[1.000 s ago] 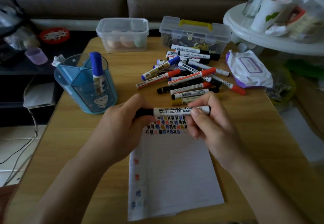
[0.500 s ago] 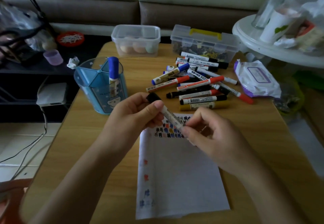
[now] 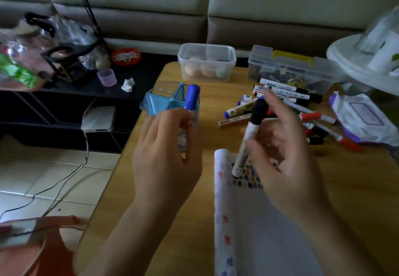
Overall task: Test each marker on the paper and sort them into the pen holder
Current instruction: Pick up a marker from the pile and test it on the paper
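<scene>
My right hand (image 3: 287, 157) grips a white whiteboard marker (image 3: 251, 129) with a black cap. The marker stands nearly upright, cap up, its lower end just over the scribbles at the top of the paper (image 3: 269, 232). My left hand (image 3: 166, 154) hovers with loosely curled fingers right in front of the blue pen holder (image 3: 164, 100), and I see nothing in it. One blue-capped marker (image 3: 192, 96) stands in the holder. A pile of several markers (image 3: 302, 105) lies behind my right hand, partly hidden by it.
At the table's far edge stand a clear tub of eggs (image 3: 206, 62) and a clear box with a yellow handle (image 3: 291, 66). A wet-wipe pack (image 3: 362, 118) lies at the right below a white round stand (image 3: 362, 64). The table's left edge drops to a floor with cables.
My left hand let go of the marker and moved left to the pen holder. My right hand swung the marker from lying level to nearly upright. My view turned left.
</scene>
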